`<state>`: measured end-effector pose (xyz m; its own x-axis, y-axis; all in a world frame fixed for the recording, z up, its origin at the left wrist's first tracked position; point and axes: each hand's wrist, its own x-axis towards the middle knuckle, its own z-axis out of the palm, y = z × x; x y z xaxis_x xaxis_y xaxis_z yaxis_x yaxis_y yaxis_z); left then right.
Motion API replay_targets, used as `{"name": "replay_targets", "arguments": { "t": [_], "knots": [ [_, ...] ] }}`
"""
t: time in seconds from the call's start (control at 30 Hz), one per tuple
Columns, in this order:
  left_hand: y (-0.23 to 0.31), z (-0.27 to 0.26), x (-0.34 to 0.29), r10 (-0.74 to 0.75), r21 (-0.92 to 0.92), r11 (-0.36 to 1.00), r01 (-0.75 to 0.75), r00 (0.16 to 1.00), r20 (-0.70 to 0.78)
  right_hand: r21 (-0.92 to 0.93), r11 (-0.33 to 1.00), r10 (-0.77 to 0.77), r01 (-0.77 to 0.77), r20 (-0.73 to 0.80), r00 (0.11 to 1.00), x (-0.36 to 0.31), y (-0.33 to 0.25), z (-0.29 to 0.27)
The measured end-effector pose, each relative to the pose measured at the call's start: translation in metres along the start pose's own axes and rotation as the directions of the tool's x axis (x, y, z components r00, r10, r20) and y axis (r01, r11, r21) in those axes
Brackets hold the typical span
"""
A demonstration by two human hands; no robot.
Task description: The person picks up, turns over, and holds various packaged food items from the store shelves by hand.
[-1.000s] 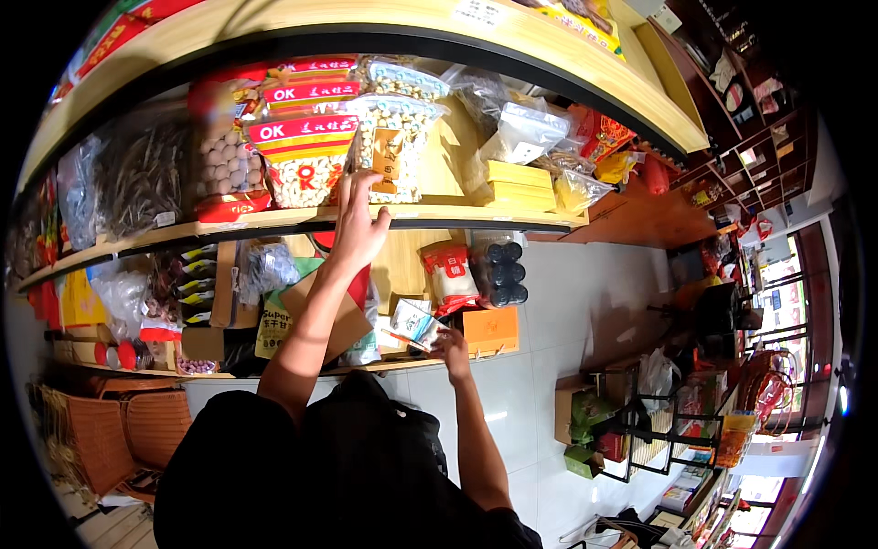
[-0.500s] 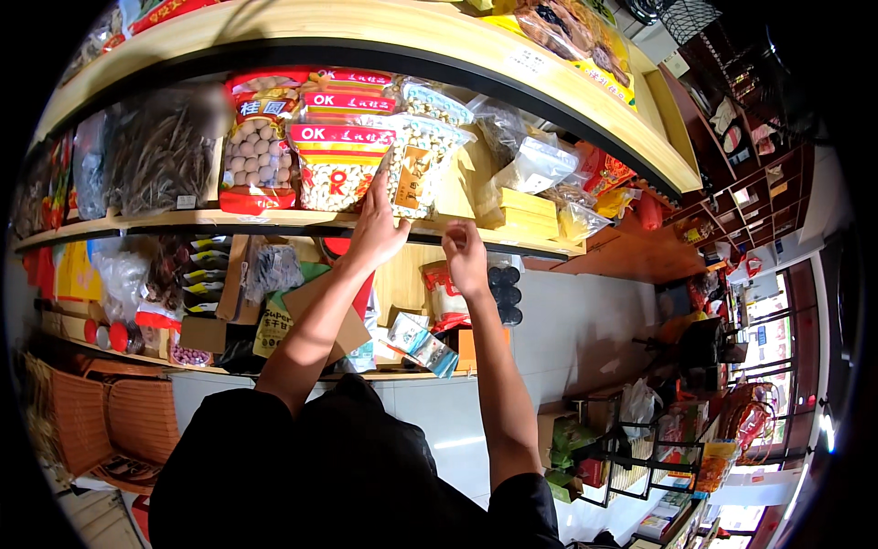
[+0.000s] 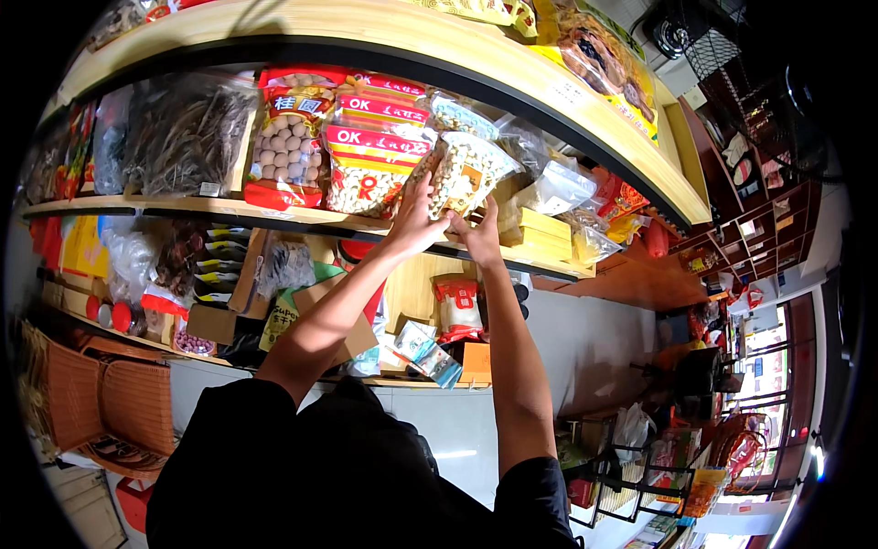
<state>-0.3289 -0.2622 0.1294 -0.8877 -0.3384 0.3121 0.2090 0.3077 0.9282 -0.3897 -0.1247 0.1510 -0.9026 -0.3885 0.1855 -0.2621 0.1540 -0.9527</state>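
A clear bag of pale seeds [image 3: 468, 172] with a tan label leans at the front of the middle shelf, tilted to the right. My left hand [image 3: 419, 220] grips its lower left side, fingers pressed against the plastic. At its lower right corner, my right hand [image 3: 479, 236] holds it too, thumb and fingers around the edge. Just left of it stands a red-topped bag of pale seeds [image 3: 366, 188], with similar bags behind. Farther left is a red bag of round brown fruits [image 3: 285, 151]. My palms hide the clear bag's bottom edge.
The dark-edged upper shelf [image 3: 366, 27] overhangs the bags. Yellow wooden blocks [image 3: 540, 233] and clear plastic packs [image 3: 560, 183] lie to the right. Below, a red-and-white bag [image 3: 457, 306] and boxes fill the lower shelf. A wicker chair [image 3: 133, 403] stands at lower left.
My right hand has moved up from below the shelf edge onto the clear bag. The bag, upright before, is now tilted between both hands. The view has shifted slightly.
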Motion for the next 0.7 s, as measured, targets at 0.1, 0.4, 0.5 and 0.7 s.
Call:
{"name": "replay_targets", "arguments": {
  "t": [0.1,0.4,0.5,0.7],
  "knots": [
    [-0.003,0.009,0.014,-0.014,0.243,0.97,0.024,0.999,-0.045,0.103,0.995,-0.022,0.015,0.068,0.997,0.016,0.017,-0.014],
    [0.005,0.02,0.019,0.085,0.384,0.92,-0.077,0.996,-0.006,-0.17,0.984,-0.073,0.06,-0.069,0.995,0.025,0.049,-0.031],
    [-0.01,0.011,0.03,0.19,0.179,0.964,-0.196,0.981,0.048,-0.285,0.958,-0.055,0.026,-0.093,0.994,0.025,0.049,-0.024],
    [-0.03,0.011,0.042,-0.002,-0.178,0.984,0.012,0.998,0.059,-0.215,0.976,-0.002,-0.025,-0.123,0.992,0.03,0.058,-0.025]
  ]
}}
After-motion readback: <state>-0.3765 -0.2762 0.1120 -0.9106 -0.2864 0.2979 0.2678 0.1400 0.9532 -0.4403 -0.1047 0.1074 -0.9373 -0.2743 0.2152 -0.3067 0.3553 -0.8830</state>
